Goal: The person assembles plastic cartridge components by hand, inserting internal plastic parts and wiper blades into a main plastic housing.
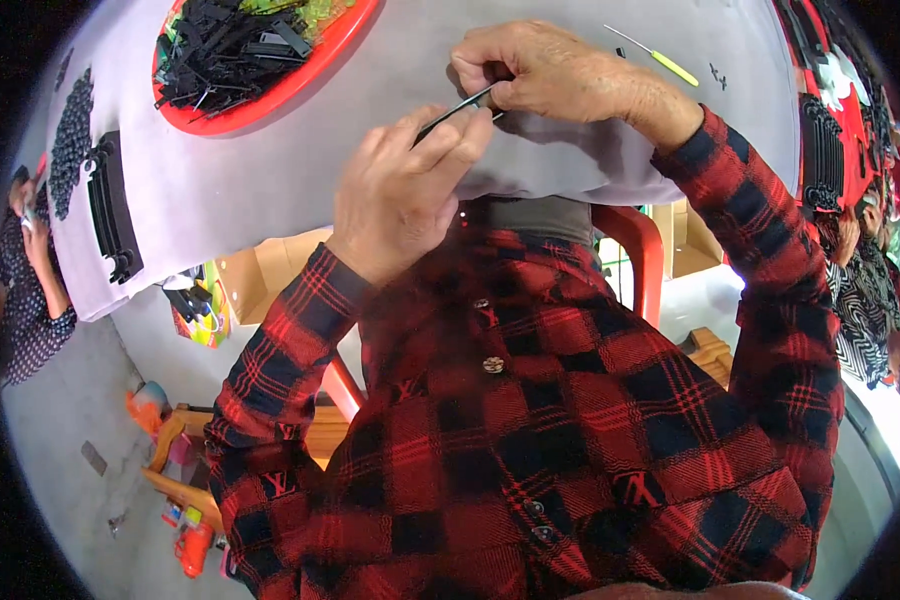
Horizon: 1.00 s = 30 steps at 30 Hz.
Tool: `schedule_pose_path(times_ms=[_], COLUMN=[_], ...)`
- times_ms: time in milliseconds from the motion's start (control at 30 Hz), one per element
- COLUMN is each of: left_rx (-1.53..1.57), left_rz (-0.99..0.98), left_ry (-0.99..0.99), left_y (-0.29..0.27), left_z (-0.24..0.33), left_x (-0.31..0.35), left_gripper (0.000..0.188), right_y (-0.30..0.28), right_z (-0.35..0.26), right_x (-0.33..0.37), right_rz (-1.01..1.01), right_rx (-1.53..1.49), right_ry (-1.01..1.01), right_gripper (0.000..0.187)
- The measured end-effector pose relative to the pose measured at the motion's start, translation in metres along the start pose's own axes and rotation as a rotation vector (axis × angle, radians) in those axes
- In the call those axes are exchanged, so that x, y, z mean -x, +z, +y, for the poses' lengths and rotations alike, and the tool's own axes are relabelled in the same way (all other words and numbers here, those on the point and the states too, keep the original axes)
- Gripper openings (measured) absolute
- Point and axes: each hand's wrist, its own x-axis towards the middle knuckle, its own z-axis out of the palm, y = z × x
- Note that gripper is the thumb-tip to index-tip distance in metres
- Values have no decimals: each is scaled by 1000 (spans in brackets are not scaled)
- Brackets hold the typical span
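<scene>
Above the near edge of the pale cloth-covered table, both my hands work on one thin black plastic strip [457, 109]. My left hand [402, 185] pinches its lower left end between thumb and fingers. The strip's upper right end is gripped by my right hand [555, 72], whose fingers curl inward and hide that tip. A short dark end pokes out beneath the right fingertips; I cannot make out whether it belongs to the same strip. Beyond my right hand lies a thin metal tool with a yellow-green handle [675, 67], beside a few tiny black bits [717, 76].
A red tray [255, 110] of black plastic strips and yellow-green pieces sits at the far left. Further left are a heap of small black parts [73, 145] and a row of black hooked pieces [112, 205]. More black pieces [822, 150] lie far right. People sit at both sides.
</scene>
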Motion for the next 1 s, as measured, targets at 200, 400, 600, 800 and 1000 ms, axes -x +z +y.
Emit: schedule_pose_path(times_ms=[200, 400, 600, 800, 1000], left_rx=[4, 8, 43, 42, 26], left_rz=[11, 5, 26, -12, -13], left_ry=[-22, -27, -16, -9, -4], left_y=[0, 3, -1, -2, -3], left_z=[0, 0, 3, 3, 2], left_x=[2, 0, -4, -5, -2], left_gripper=[72, 70, 61, 62, 64], right_y=[2, 5, 4, 7, 8], right_z=[-8, -1, -6, -4, -7], right_x=[2, 2, -3, 0, -2], right_rz=[34, 57, 52, 76, 72], right_rx=[-107, -97, -67, -31, 129], right_ry=[47, -8, 72, 33, 36], right_gripper=[14, 13, 9, 15, 14])
